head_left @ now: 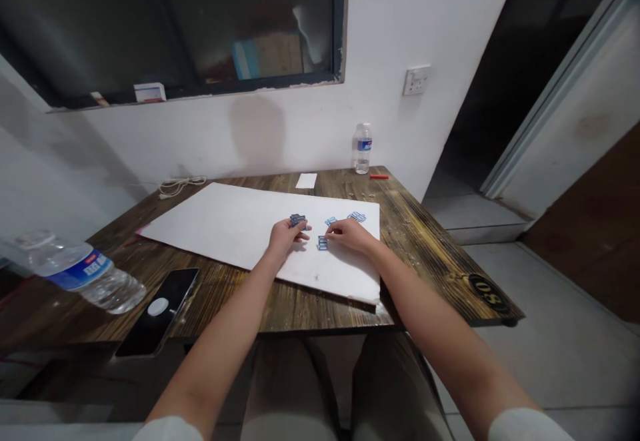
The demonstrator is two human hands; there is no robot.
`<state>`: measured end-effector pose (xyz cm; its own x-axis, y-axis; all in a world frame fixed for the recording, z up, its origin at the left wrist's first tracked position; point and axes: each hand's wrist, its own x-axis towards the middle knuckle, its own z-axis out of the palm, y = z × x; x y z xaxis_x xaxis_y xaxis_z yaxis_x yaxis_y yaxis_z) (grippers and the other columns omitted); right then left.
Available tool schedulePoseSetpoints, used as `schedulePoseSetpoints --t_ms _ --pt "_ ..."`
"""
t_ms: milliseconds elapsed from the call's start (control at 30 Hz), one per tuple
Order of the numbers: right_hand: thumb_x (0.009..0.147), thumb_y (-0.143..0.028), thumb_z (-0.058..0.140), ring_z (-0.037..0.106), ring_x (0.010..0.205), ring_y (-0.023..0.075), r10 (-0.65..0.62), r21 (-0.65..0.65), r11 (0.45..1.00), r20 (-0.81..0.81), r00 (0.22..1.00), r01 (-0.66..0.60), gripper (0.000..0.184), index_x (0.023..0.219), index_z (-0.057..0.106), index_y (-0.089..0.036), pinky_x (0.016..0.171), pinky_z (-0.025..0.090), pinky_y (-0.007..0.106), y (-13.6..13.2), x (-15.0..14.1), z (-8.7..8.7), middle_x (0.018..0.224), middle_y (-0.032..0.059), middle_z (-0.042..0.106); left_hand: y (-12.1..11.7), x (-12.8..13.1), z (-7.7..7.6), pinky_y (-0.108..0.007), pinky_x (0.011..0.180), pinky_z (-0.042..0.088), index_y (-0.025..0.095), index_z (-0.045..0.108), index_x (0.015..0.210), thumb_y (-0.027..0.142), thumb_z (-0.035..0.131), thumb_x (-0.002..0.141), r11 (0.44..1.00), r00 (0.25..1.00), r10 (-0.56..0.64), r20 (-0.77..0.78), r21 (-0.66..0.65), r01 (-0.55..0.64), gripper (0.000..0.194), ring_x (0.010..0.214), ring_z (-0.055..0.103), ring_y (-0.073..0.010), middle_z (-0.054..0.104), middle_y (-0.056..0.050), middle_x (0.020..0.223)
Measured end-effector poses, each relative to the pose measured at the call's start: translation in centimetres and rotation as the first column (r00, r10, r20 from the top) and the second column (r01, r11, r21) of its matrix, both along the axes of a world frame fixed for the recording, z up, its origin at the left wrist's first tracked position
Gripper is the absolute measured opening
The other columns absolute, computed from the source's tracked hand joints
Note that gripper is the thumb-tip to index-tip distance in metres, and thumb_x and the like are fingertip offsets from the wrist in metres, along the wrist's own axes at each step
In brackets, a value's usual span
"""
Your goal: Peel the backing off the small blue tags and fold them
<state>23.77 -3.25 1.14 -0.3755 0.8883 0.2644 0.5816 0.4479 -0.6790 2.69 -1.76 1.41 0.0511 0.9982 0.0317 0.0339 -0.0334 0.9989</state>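
From my remote seat, I have the left hand [285,236] gripping a small dark bundle [298,220] above the white board [240,221], which lies on the worktop [407,234]. The right hand [351,233] has its fingertips at the blue-outlined strips [323,244] lying on the board; I can't tell whether it pinches one. A careless fingertip could skew those strips, a loose grip could spill the bundle, and a forearm bump could shift the board.

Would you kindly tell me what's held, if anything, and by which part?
Left hand: small dark pieces, apparently by the near edge. Right hand: cannot tell.
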Motion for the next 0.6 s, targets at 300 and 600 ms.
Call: schedulePoseSetpoints --t_ms 300,600 --pt "0.078 -0.037 0.067 0.048 0.061 0.0112 -0.004 0.146 0.989 -0.239 0.971 0.04 0.026 0.097 0.069 -0.02 0.06 0.036 0.024 0.5 -0.9 -0.1 0.068 -0.0018 0.059 -0.9 0.8 0.5 -0.022 0.045 0.042 0.012 0.067 0.077 0.039 0.074 0.068 0.982 0.972 -0.134 -0.195 0.103 0.156 0.029 0.049 0.059 -0.0115 0.072 -0.01 0.076" --pt "0.073 -0.035 0.067 0.052 0.059 0.0114 -0.016 0.053 0.998 -0.362 0.932 0.037 0.017 0.07 0.064 -0.018 0.056 0.036 0.023 0.1 -1.8 -0.4 0.064 -0.0009 0.063 -1.4 1.2 0.2 -0.026 0.055 0.046 0.014 0.071 0.074 0.033 0.073 0.07 0.939 0.912 -0.251 -0.326 0.148 0.311 0.019 0.059 0.061 -0.0155 0.069 -0.006 0.064"
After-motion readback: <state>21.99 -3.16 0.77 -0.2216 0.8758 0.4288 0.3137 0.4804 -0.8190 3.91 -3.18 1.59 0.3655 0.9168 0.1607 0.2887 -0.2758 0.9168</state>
